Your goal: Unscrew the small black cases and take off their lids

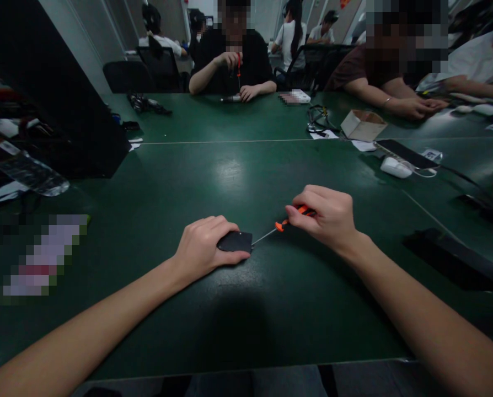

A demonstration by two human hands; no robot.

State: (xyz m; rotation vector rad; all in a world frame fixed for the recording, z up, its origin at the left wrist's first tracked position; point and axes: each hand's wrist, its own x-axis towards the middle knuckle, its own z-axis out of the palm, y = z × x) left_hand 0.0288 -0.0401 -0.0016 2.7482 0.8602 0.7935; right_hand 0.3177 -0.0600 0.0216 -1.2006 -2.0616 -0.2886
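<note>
Two bare hands, both occupied, over a green tabletop [180, 182]. Left hand [207, 245] is clamped on a small flat black piece [236, 242], thumb along the near edge, fingers over the far edge. Piece sits at the table's middle, near side, short end facing right. Right hand [325, 212] is closed around the orange-and-black handle of a screwdriver [279, 226]; shaft slants down-left, tip at the piece's right end. Can't tell if the tip is seated in anything. Hands are apart, tool bridging the gap.

Around: long black object [453, 259] right of the right forearm; dark phone-like slab [406, 153] beside a white rounded object [395, 167], farther back; small cardboard box [363, 125] behind those. Across the table, a co-worker in a black top [205, 58] holds another screwdriver [239, 69], roughly upright.
</note>
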